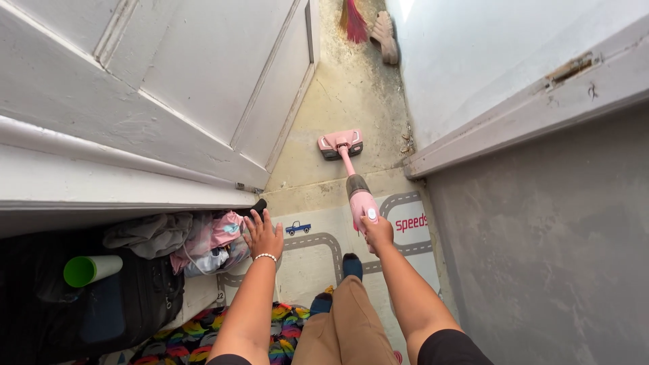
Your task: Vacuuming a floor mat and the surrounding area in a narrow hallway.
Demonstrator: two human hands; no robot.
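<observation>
My right hand [377, 231] grips the handle of a pink stick vacuum [359, 192], whose pink floor head [341, 143] rests on the worn beige floor beyond the doorway. Raised and empty, my left hand [263, 236] has its fingers spread, a bead bracelet on the wrist. It hovers beside a heap of pink and grey clothes [203, 240] and near a small black object [259, 205] at the door's foot. My tan trouser leg and dark sock [351, 265] stand on a play mat printed with grey roads [318, 247].
A white panelled door [203, 81] stands open at left. White walls and a grey door frame [527, 108] close the right side. A black bag with a green tube [91, 269] sits lower left. A pink broom [353, 20] and a sandal [387, 37] lie far down the passage.
</observation>
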